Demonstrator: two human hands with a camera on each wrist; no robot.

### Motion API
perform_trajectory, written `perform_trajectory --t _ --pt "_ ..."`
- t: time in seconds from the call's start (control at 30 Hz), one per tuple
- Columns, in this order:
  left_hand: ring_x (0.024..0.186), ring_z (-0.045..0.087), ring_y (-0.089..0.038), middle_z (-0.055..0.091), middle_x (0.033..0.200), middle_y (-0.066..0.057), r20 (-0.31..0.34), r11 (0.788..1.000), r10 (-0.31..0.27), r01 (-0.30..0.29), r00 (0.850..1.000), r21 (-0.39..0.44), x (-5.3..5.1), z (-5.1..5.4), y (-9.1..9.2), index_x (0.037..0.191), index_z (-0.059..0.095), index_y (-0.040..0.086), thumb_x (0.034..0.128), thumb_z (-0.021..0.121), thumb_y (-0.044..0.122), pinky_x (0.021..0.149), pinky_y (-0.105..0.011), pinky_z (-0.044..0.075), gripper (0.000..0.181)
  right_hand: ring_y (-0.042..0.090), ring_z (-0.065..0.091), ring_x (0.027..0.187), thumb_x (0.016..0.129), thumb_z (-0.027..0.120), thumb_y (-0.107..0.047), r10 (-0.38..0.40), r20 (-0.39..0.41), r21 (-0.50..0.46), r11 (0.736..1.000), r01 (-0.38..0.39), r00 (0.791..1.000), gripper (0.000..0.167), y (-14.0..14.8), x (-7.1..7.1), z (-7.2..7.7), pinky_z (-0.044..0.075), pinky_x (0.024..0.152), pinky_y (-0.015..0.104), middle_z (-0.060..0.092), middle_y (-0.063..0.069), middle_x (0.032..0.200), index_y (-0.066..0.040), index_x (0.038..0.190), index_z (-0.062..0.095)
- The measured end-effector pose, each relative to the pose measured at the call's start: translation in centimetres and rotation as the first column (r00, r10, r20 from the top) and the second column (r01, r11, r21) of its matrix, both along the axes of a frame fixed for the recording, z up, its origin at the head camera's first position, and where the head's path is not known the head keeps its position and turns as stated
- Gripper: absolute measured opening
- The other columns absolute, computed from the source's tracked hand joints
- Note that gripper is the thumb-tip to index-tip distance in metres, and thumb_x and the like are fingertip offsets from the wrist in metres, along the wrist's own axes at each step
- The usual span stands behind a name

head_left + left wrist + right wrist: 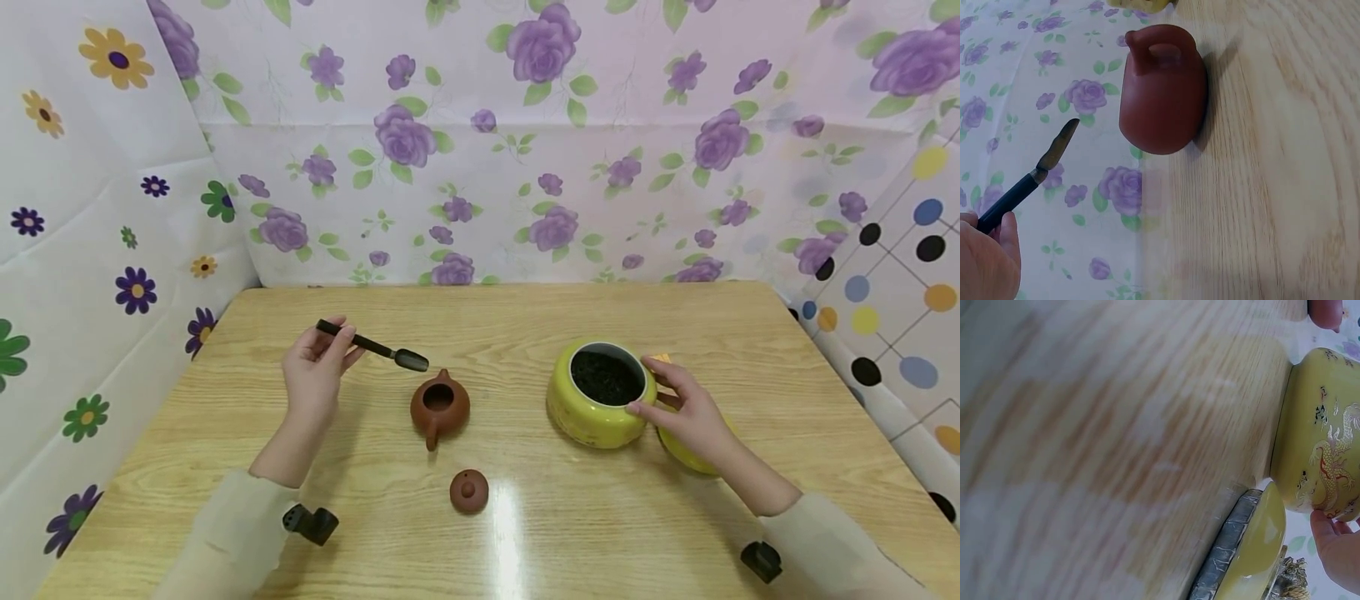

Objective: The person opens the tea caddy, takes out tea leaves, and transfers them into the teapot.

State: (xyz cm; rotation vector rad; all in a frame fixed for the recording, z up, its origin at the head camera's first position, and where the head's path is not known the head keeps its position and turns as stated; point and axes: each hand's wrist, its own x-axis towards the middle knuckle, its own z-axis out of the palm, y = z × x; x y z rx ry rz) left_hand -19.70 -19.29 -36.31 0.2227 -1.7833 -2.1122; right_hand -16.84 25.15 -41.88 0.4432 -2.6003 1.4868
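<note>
In the head view my left hand (315, 367) pinches the black handle of a small tea scoop (411, 360). The bowl of the scoop hangs above and left of a brown clay teapot (455, 414), which stands uncovered on the table. The teapot's round lid (468, 492) lies apart, nearer to me. My right hand (693, 417) holds the right side of a yellow jar (577, 421), thumb and fingers spread at its rim. Dark tea leaves (606, 377) fill part of the jar. In the right wrist view, a dragon pattern shows on the jar.
Partly under my right hand lies the jar's yellow lid (1260, 544), with a grey wrapped rim and an ornate metal knob. A small orange thing (661, 357) shows behind the jar. Flowered cloth (480, 167) hangs behind the wooden table (360, 517).
</note>
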Motion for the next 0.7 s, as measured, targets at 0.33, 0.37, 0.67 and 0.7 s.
perform_trajectory --t 0.33,0.37,0.67,0.7 --pt "0.086 0.065 -0.009 0.055 0.103 -0.004 0.014 0.996 -0.054 0.053 0.998 0.068 -0.1 0.6 1.1 0.091 0.065 0.011 0.0904 0.063 0.006 0.08 -0.022 0.056 0.005 -0.002 0.045 0.113 0.086 0.071 -0.011 -0.008 0.024 0.014 1.0 0.008 1.0 0.064 -0.1 0.1 0.1 0.042 0.086 0.002 0.043 0.021 0.139 0.004 0.14 0.04" --pt "0.087 0.064 -0.009 0.054 0.105 -0.004 0.014 0.995 -0.066 0.064 0.998 0.073 -0.1 0.7 1.2 0.091 0.065 0.01 0.0906 0.062 0.006 0.08 -0.022 0.056 0.005 -0.002 0.044 0.113 0.086 0.071 -0.011 -0.009 0.027 0.016 1.0 0.009 1.0 0.065 -0.1 0.2 0.1 0.042 0.087 0.002 0.043 0.021 0.139 0.003 0.141 0.04" --pt "0.093 0.064 -0.012 0.055 0.11 -0.002 0.013 0.988 -0.129 0.128 0.991 0.086 -0.5 2.0 2.8 0.079 0.062 0.011 0.0912 0.062 0.006 0.083 -0.025 0.056 0.013 -0.003 0.043 0.114 0.086 0.071 -0.011 -0.002 0.029 0.014 1.0 0.002 1.0 0.066 0.0 0.2 0.1 0.041 0.086 0.001 0.041 0.02 0.141 0.001 0.142 0.039" --pt "0.092 0.064 -0.012 0.056 0.11 -0.002 0.008 0.987 -0.132 0.131 0.991 0.091 -0.6 2.1 3.0 0.078 0.061 0.011 0.0911 0.062 0.005 0.083 -0.025 0.056 0.014 -0.003 0.043 0.114 0.086 0.071 -0.011 -0.002 0.03 0.016 1.0 0.002 1.0 0.066 0.0 0.2 0.1 0.041 0.086 0.001 0.041 0.02 0.141 0.0 0.142 0.039"
